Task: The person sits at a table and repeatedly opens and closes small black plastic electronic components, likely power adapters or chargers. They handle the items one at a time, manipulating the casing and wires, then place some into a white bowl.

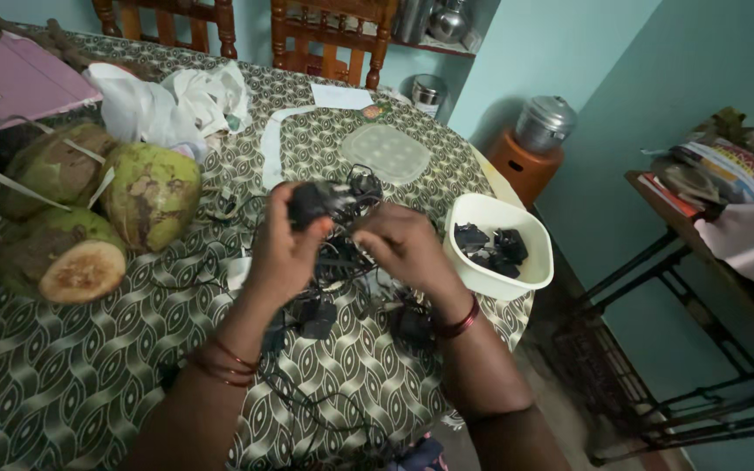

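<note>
- Far left: three green coconuts [89,209] on the patterned worktop [63,384], one cut open.
- Left hand [285,244] clenched around a black charger [310,203], held above the worktop centre.
- Tangle of black cables [333,262] and adapters under both hands.
- Right hand [403,244] pinching the charger's cord just beside the left hand.
- Right: white tub [517,279] at the worktop edge, black adapters inside.

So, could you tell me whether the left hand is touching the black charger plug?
Touching. The head view shows the left hand with its fingers wrapped around the black charger plug, held above the table.
</note>
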